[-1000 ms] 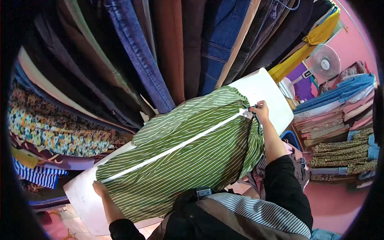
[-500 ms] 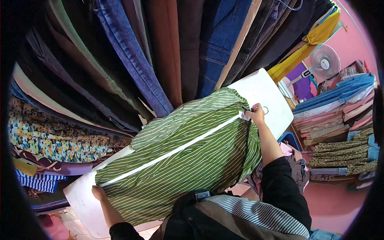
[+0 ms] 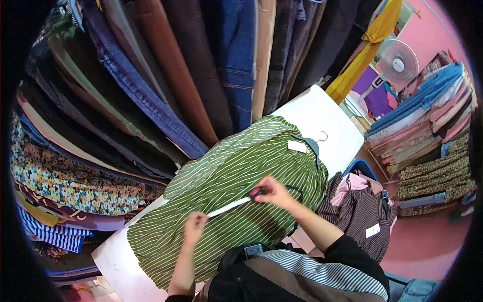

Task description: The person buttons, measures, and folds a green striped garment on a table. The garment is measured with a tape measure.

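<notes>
White worktop point(image 3: 322, 108) runs from near left to far right beneath a rail of hanging trousers point(image 3: 236, 65). The room is pink-walled, with a fan point(image 3: 397, 64) and folded fabric stacks point(image 3: 427, 116) to the right. We note the green striped garment point(image 3: 226, 181) lying flat on the worktop, on its hanger point(image 3: 313, 143). Left hand point(image 3: 195, 221) pinches one end of a white measuring tape point(image 3: 229, 206) and right hand point(image 3: 269, 191) pinches the other. Both hands are closed, and the tape is stretched across the garment's middle. A brown striped garment point(image 3: 362, 209) sits just right of the worktop.
</notes>
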`<action>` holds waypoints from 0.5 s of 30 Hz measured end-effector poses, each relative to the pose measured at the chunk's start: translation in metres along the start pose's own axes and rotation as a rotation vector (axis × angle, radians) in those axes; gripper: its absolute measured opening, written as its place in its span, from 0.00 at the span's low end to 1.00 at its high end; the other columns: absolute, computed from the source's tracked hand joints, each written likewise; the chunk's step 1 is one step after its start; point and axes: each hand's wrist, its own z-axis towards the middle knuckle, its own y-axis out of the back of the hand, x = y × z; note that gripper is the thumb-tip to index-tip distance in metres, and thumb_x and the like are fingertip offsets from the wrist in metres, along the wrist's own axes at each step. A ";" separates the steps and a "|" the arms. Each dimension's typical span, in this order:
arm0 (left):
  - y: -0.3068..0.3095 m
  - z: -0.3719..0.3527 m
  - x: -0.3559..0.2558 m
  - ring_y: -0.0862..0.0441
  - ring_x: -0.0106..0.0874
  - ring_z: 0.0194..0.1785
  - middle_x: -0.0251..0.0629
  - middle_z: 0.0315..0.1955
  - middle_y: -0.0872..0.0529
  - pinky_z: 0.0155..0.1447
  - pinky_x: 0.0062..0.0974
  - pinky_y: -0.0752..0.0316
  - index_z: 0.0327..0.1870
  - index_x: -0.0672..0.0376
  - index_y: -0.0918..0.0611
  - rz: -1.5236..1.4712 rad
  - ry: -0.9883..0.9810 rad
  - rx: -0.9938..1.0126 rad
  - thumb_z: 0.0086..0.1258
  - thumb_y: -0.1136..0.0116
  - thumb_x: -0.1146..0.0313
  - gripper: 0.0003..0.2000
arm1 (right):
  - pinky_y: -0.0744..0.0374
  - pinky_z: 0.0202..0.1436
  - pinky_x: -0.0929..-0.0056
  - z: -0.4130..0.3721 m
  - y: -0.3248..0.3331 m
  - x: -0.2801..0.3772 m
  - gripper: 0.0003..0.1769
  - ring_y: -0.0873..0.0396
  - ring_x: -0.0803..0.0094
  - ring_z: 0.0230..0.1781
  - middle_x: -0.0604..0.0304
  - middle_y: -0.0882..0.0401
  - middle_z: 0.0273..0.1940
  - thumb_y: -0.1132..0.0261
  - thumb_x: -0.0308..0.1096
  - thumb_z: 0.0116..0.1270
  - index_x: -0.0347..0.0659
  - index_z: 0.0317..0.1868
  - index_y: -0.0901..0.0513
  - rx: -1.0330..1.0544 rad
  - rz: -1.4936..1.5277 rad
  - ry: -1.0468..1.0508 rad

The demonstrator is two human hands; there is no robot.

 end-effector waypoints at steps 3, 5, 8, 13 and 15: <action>-0.028 0.035 -0.042 0.23 0.42 0.52 0.44 0.45 0.20 0.58 0.37 0.28 0.47 0.61 0.22 0.255 -0.236 0.107 0.58 0.33 0.70 0.16 | 0.21 0.52 0.72 -0.016 -0.003 0.028 0.26 0.21 0.73 0.51 0.61 0.21 0.48 0.24 0.24 0.52 0.41 0.49 0.27 0.038 -0.037 -0.010; -0.037 0.057 -0.049 0.26 0.47 0.57 0.47 0.50 0.21 0.64 0.42 0.32 0.52 0.62 0.23 0.501 -0.386 -0.026 0.56 0.30 0.67 0.23 | 0.21 0.53 0.71 -0.022 0.034 0.050 0.26 0.22 0.72 0.51 0.61 0.21 0.49 0.24 0.24 0.52 0.41 0.50 0.27 -0.032 -0.050 0.011; -0.020 0.090 -0.005 0.31 0.51 0.62 0.54 0.57 0.26 0.66 0.45 0.35 0.60 0.63 0.28 0.802 -0.309 -0.411 0.53 0.28 0.62 0.33 | 0.21 0.47 0.74 -0.045 0.132 0.122 0.20 0.20 0.76 0.44 0.63 0.18 0.39 0.27 0.24 0.53 0.41 0.45 0.26 -0.306 -0.242 0.093; 0.015 0.095 0.004 0.26 0.51 0.58 0.55 0.53 0.22 0.62 0.43 0.31 0.59 0.63 0.27 0.844 0.082 -0.321 0.55 0.30 0.65 0.30 | 0.27 0.55 0.68 -0.090 0.289 0.254 0.12 0.23 0.63 0.51 0.53 0.21 0.45 0.31 0.21 0.55 0.37 0.39 0.23 -1.231 -1.049 0.539; 0.016 0.091 0.011 0.24 0.50 0.55 0.54 0.50 0.20 0.61 0.42 0.29 0.57 0.63 0.26 0.884 0.126 -0.264 0.56 0.31 0.67 0.27 | 0.29 0.60 0.63 -0.097 0.303 0.279 0.16 0.27 0.54 0.57 0.48 0.25 0.51 0.32 0.22 0.56 0.37 0.45 0.25 -1.545 -1.346 0.846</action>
